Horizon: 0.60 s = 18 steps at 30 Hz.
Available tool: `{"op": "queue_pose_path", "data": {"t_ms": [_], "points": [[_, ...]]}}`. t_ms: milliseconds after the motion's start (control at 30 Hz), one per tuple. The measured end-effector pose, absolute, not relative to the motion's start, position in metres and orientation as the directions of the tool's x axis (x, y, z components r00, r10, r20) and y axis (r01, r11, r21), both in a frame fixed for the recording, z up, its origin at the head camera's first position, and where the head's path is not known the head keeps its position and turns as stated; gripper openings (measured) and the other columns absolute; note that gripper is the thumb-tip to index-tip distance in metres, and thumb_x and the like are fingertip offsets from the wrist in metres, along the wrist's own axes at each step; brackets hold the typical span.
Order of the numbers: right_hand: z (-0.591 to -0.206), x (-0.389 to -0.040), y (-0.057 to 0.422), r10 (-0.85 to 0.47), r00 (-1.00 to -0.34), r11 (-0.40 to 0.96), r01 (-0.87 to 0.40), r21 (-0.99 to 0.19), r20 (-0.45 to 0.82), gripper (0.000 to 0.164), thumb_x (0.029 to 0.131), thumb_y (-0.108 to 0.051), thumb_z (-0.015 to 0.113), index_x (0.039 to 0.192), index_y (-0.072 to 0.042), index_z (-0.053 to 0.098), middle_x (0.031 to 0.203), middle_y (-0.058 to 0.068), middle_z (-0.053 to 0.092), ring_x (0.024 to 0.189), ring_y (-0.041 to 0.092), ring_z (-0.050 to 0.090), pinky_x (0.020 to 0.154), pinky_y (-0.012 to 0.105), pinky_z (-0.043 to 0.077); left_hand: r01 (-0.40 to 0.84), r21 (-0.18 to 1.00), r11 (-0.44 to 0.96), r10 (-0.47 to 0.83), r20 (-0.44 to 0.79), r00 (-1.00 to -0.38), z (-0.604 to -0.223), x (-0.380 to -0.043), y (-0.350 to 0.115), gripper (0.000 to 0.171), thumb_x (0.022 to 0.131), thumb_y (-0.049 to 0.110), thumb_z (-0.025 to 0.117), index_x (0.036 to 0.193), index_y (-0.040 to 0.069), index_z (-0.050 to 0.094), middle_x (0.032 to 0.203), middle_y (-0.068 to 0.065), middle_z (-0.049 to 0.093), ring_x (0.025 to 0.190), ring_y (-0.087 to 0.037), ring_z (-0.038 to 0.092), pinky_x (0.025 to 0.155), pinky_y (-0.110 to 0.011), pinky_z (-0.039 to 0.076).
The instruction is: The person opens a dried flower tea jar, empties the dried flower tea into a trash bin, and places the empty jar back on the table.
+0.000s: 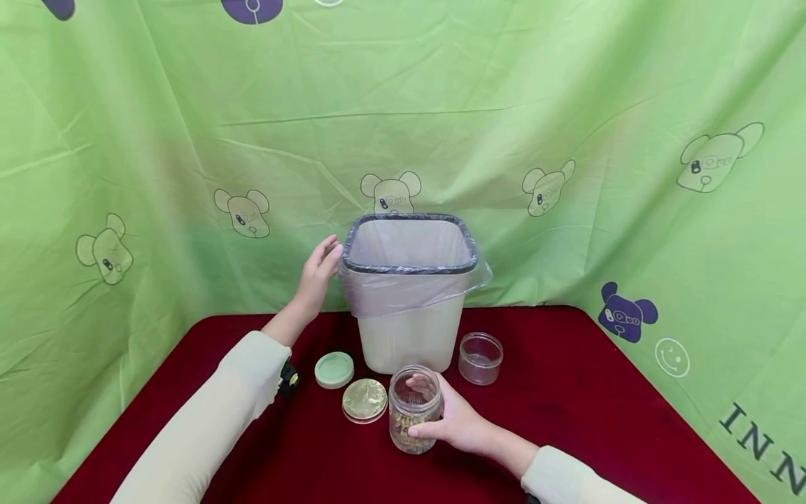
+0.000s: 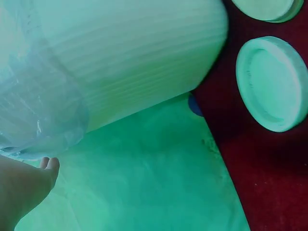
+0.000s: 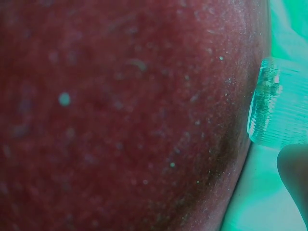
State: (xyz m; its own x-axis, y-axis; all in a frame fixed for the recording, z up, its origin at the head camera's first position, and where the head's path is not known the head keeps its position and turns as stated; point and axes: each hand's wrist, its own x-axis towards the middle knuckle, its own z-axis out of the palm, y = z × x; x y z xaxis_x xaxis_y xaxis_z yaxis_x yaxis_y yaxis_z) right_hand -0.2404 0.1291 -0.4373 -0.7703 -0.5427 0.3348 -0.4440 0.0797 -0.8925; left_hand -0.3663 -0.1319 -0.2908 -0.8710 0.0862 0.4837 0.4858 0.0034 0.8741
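My right hand (image 1: 461, 421) grips a clear ribbed jar (image 1: 414, 413), with the thumb on its near side and the fingers behind it. The jar is lidless and upright, and brownish pieces lie in its lower part. In the right wrist view the jar (image 3: 279, 106) shows at the right edge above my thumb. My left hand (image 1: 317, 273) is raised at the left rim of a whitish trash bin (image 1: 409, 336), fingers loosely extended and fingertips right at the bag's edge. A clear plastic bag (image 1: 403, 295) lines the bin, folded over its dark rim.
A pale green lid (image 1: 334, 369) and a gold-coloured round lid (image 1: 365, 400) lie left of the jar. Right of the bin stands a low clear container (image 1: 481, 359). The red cloth-covered table (image 1: 567, 406) is backed by a green printed curtain (image 1: 491, 84).
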Motion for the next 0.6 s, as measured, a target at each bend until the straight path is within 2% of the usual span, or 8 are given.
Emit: {"op": "queue_pose_path", "data": {"t_ms": [167, 333, 467, 600], "points": [[-0.438, -0.241, 0.129, -0.538, -0.775, 0.086, -0.441, -0.893, 0.331, 0.075, 0.069, -0.014, 0.074, 0.129, -0.006, 0.03, 0.124, 0.009, 0.044, 0.117, 0.025, 0.038, 0.096, 0.03, 0.03, 0.439, 0.898, 0.003, 0.081, 0.438, -0.895, -0.281, -0.372, -0.124, 0.061, 0.088, 0.04, 0.047, 0.138, 0.01, 0.028, 0.139, -0.012, 0.029, 0.123, -0.02, 0.03, 0.097, -0.042, 0.026], [-0.438, -0.24, 0.129, -0.541, -0.773, 0.075, -0.437, -0.896, 0.331, 0.076, 0.069, -0.013, 0.074, 0.13, -0.004, 0.029, 0.124, 0.009, 0.043, 0.117, 0.026, 0.037, 0.097, 0.031, 0.029, 0.345, 0.938, 0.004, 0.098, 0.343, -0.934, -0.274, -0.377, -0.116, 0.062, 0.089, 0.037, 0.043, 0.14, 0.011, 0.021, 0.143, -0.01, 0.021, 0.128, -0.021, 0.021, 0.101, -0.041, 0.016], [-0.439, -0.241, 0.129, -0.535, -0.777, 0.084, -0.441, -0.894, 0.333, 0.076, 0.069, -0.013, 0.075, 0.129, -0.003, 0.029, 0.124, 0.009, 0.043, 0.117, 0.025, 0.038, 0.096, 0.03, 0.03, 0.275, 0.961, -0.031, 0.086, 0.276, -0.957, -0.27, -0.38, -0.112, 0.061, 0.089, 0.037, 0.042, 0.141, 0.013, 0.019, 0.145, -0.003, 0.015, 0.129, -0.021, 0.016, 0.101, -0.042, 0.016], [-0.439, -0.241, 0.129, -0.534, -0.77, 0.077, -0.454, -0.887, 0.348, 0.076, 0.069, -0.013, 0.074, 0.129, -0.002, 0.029, 0.125, 0.011, 0.043, 0.117, 0.028, 0.038, 0.096, 0.029, 0.03, 0.266, 0.962, -0.065, 0.073, 0.27, -0.96, -0.269, -0.383, -0.109, 0.061, 0.087, 0.032, 0.043, 0.141, 0.014, 0.021, 0.145, -0.001, 0.014, 0.13, -0.019, 0.014, 0.102, -0.039, 0.015]]}}
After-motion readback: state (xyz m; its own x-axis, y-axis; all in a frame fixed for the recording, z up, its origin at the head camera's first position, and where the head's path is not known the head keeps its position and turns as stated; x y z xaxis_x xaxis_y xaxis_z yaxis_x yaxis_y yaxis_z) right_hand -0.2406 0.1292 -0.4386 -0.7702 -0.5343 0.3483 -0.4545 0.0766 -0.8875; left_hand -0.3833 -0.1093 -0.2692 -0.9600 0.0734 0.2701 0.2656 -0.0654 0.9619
